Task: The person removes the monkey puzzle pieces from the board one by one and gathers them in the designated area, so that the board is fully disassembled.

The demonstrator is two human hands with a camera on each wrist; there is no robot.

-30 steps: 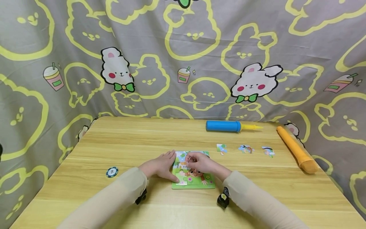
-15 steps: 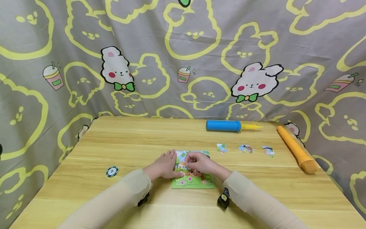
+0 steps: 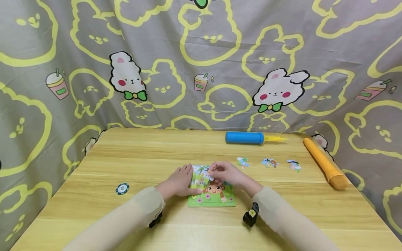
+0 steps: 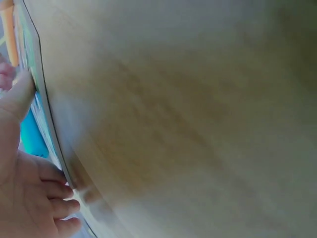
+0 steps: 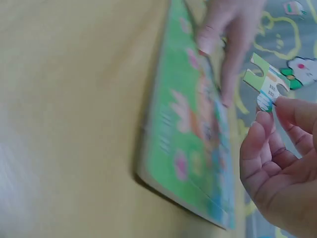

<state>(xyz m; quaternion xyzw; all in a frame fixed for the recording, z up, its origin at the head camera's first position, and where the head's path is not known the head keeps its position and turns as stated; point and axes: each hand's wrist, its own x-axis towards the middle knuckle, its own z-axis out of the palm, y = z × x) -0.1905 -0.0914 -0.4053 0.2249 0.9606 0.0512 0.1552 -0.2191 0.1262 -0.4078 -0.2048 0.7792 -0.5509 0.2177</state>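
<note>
Centre frame, pieces (image 3: pixel 198 198) are set in the board (image 3: pixel 220 205); a loose piece (image 5: pixel 268 83) is pinched by the right hand (image 3: pixel 228 173), the board touched by the left hand (image 3: pixel 179 182), fingers straight.

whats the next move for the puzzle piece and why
Probably lower the green-and-white notched jigsaw piece onto the green-edged rectangular monkey board: the right hand pinches it raised off the board, and the left hand rests at the board's left edge. Where it fits is unclear.

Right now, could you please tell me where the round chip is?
In the head view, the round chip lies flat on the table, left of the left hand and the puzzle board.
</note>
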